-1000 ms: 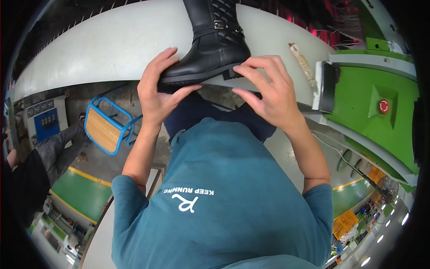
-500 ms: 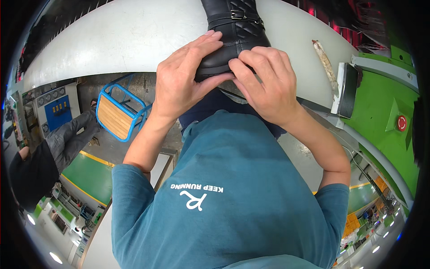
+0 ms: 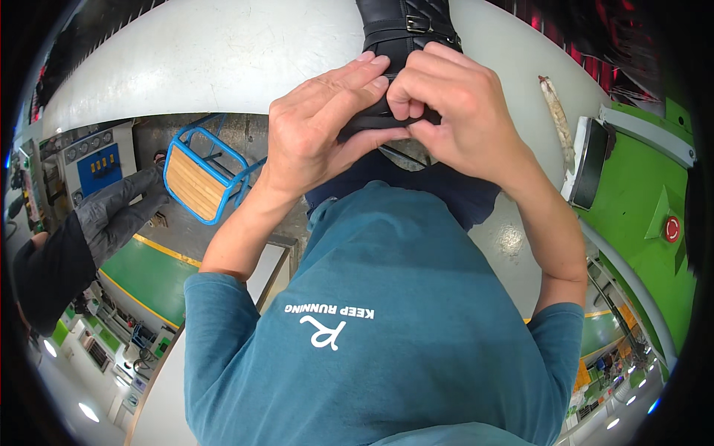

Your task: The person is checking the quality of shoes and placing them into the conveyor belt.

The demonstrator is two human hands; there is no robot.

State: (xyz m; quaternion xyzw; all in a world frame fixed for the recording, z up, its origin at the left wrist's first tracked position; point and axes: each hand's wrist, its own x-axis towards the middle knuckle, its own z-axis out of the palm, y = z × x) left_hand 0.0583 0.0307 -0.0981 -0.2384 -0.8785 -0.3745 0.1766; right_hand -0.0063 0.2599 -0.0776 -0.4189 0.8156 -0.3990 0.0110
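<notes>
A black boot (image 3: pixel 383 28) with a buckled strap and a quilted panel lies on the white tabletop, its near end toward me. My left hand (image 3: pixel 316 126) holds the near end from the left, fingers along the upper and thumb stretched along the lower rim. On the other side, my right hand (image 3: pixel 465 111) has its fingers curled and pressed against the thumb at the boot's near edge. Whatever may be between those fingertips is hidden. Both hands cover most of that end of the boot.
The white tabletop (image 3: pixel 208 59) curves across the front. Right of the boot lies a whitish stick-like tool (image 3: pixel 556 123), close to a green machine (image 3: pixel 632 193) with a red button (image 3: pixel 671 229). A blue-framed stool (image 3: pixel 195 182) and another person's legs (image 3: pixel 123 215) are at left.
My right hand has curled its fingers into a pinch and its knuckles have risen. The boot and both hands appear slightly farther right as the whole view shifts. My left hand keeps its hold.
</notes>
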